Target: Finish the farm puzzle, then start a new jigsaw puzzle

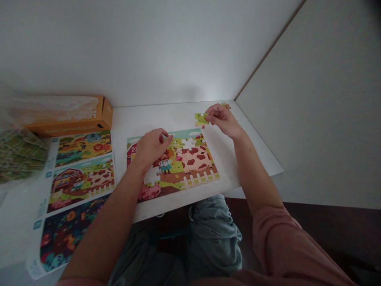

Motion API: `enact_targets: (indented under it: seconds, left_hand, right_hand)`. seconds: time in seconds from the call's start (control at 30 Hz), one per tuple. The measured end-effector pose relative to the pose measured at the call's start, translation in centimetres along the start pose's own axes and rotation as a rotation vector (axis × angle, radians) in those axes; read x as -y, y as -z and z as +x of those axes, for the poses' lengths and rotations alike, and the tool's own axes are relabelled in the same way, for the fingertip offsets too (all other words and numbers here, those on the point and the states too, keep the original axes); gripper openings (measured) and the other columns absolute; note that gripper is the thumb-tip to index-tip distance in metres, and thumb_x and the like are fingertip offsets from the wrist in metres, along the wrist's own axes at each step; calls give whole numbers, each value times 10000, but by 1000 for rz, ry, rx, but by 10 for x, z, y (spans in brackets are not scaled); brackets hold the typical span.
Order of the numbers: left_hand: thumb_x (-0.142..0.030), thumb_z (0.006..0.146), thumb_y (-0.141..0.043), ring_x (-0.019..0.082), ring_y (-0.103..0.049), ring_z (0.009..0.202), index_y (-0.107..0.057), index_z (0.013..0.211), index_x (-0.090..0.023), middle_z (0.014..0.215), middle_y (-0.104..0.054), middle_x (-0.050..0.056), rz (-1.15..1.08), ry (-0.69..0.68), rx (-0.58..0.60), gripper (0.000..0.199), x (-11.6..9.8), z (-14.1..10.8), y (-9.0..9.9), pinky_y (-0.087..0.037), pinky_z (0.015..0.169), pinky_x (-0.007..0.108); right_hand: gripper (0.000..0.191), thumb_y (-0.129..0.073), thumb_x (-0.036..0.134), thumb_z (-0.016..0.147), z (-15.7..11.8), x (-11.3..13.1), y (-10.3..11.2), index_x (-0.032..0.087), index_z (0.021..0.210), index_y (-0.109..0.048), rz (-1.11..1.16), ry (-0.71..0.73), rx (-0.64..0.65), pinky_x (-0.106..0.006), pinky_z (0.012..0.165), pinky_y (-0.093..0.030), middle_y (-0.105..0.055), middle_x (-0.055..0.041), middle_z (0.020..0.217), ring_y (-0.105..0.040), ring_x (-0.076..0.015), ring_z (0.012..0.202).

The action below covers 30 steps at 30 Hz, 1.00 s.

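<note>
The partly assembled farm jigsaw puzzle point(196, 159) lay on the white tabletop point(149, 115) in front of the person and served as the reference for all positions. Two white gaps were noted within it: one just above the printed cow, the other toward the lower left, above the pig.

The right hand point(222, 119) was beyond the puzzle's far right corner, thumb and fingertips pinching a green jigsaw piece point(201, 118) by its right side. Whether that piece touched the tabletop could not be determined. A further loose piece point(226, 106), partly hidden by the right hand, lay farther from the puzzle.

The left hand point(151, 145) was over the puzzle's far left portion, fingers loosely bent and thumb extended. Whether it gripped anything could not be told.

To the left of the puzzle lay a picture sheet point(81, 178) with three printed scenes, the middle one a matching farm. An orange box point(74, 119) stood beyond that sheet, left of the puzzle. Farthest left of the puzzle was a blurred plastic bag point(22, 155) with greenish contents.
</note>
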<state>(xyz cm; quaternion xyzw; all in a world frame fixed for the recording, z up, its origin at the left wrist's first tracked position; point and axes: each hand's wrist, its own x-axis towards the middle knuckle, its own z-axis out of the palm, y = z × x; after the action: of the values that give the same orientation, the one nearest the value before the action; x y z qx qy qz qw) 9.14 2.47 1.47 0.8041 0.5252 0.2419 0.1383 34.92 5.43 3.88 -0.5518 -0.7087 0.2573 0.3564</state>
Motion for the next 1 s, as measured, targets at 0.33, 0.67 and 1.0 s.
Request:
enact_targets:
  seconds: [0.33,0.67,1.0]
  left_hand:
    - [-375,729,-353,140,-436,666,-491,851,-192,709,-507,22,4,-12,51,260,-8,2,-4,-331,609,251]
    - [-365,676,-447,105,-435,565,-480,897,-186,742,-506,18,-229,-125,124,286,-18,2,-5,-346,542,230]
    - [-324,706,-414,98,-446,576,-505,841,-176,735,-523,13,-336,-93,80,221,-19,3,-6,-345,523,214]
  right_hand:
    - [183,-543,312,612,-16,16,-20,213,749,-474,169,-119,312,-267,544,-384,-547,5,690,-491,-141,664]
    - [131,-537,267,638,-12,5,-32,201,713,-453,390,0,328,-229,492,-380,-529,18,659,-486,-112,607]
    - [147,-555,271,621,-12,10,-40,196,703,-458,403,37,265,-221,483,-372,-514,22,638,-475,-100,584]
